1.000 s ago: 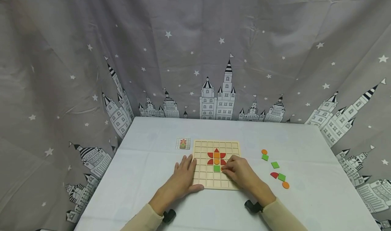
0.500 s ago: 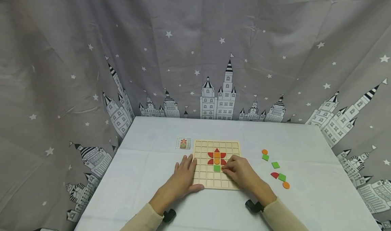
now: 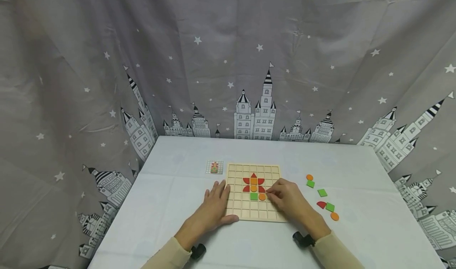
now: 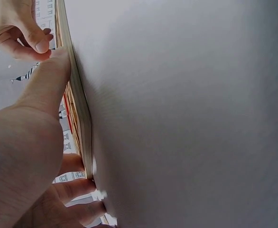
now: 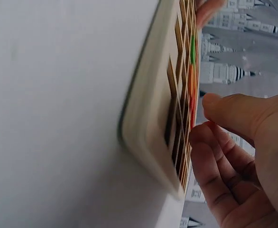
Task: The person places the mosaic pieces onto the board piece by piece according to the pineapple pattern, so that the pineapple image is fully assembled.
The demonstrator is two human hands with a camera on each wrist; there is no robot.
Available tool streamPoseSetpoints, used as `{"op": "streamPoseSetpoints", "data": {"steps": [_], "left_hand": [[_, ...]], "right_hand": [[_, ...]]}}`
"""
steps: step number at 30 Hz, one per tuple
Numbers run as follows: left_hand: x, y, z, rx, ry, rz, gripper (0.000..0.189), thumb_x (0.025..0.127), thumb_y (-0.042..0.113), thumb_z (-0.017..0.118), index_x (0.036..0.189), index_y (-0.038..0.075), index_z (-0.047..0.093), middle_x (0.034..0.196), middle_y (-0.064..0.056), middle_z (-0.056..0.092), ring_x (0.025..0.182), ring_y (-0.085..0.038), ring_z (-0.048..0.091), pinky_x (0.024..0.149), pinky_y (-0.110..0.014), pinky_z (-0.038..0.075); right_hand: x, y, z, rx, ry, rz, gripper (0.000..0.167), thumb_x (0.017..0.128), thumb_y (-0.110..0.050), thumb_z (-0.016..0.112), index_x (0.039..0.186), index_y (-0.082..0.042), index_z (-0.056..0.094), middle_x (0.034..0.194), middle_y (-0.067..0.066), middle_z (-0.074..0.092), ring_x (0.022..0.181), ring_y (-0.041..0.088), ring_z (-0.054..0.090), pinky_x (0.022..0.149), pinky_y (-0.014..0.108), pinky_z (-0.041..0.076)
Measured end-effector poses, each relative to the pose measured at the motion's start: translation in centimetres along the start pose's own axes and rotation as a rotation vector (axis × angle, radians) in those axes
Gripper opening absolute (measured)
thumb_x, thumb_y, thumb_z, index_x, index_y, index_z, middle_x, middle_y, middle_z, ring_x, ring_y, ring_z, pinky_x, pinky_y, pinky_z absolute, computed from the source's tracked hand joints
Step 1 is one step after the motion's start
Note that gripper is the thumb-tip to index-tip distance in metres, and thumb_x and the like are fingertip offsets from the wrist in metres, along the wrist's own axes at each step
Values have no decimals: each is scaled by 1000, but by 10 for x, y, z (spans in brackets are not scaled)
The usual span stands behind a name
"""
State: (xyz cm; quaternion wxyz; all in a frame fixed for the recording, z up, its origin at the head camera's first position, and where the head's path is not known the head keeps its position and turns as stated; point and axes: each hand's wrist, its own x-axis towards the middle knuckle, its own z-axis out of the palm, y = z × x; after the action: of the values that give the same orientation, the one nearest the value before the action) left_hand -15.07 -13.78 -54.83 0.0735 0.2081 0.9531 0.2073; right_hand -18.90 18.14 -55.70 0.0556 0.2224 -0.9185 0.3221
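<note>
A light wooden grid board (image 3: 268, 213) lies on the white table. It bears red pieces, an orange square (image 3: 253, 180), an orange disc (image 3: 253, 188) below that, and a green square (image 3: 254, 196). Beside the green square sits another orange disc (image 3: 262, 197) in a cell. My left hand (image 3: 213, 207) rests along the board's left side, fingers extended, with the thumb on its front left corner. Just right of that lower disc hovers my right hand (image 3: 286, 197). In the right wrist view, a gap separates the right thumb (image 5: 224, 107) from the index finger, with nothing held.
A small pattern card (image 3: 214, 167) lies left of the board's far corner. To the right are scattered loose pieces: orange discs (image 3: 334, 216), green squares (image 3: 322, 192) and a red rounded piece (image 3: 322, 204). A grey castle-print curtain (image 3: 228, 63) hangs behind the table.
My right hand has let go of the lower orange disc and shifted slightly right, so the disc now shows fully in its cell. The left hand has stayed on the board's side.
</note>
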Motion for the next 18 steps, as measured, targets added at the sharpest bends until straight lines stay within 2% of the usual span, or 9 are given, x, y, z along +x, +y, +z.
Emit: {"op": "streamPoseSetpoints", "data": {"steps": [8, 14, 18], "left_hand": [[0, 0, 1, 15, -3, -7, 115, 100, 61, 87, 176, -9, 37, 186, -37, 30, 176, -62, 27, 135, -83, 34], [0, 0, 0, 8, 1, -9, 114, 99, 61, 88, 175, -8, 39, 186, -37, 31, 175, -62, 29, 134, -84, 34], [-1, 0, 0, 4, 0, -13, 114, 99, 60, 89, 176, -8, 39, 186, -37, 31, 175, -62, 28, 134, -83, 34]], "right_hand": [[0, 20, -18, -42, 106, 104, 17, 99, -12, 94, 116, -9, 91, 106, 1, 80, 90, 11, 70, 77, 25, 61], [-1, 39, -33, -110, 191, 148, 27, 97, -9, 95, 122, -5, 88, 114, 13, 82, 97, 25, 79, 84, 40, 65], [-3, 52, -43, -121, 205, 201, 35, 98, -10, 95, 130, -1, 85, 122, 20, 80, 104, 33, 79, 89, 52, 67]]}}
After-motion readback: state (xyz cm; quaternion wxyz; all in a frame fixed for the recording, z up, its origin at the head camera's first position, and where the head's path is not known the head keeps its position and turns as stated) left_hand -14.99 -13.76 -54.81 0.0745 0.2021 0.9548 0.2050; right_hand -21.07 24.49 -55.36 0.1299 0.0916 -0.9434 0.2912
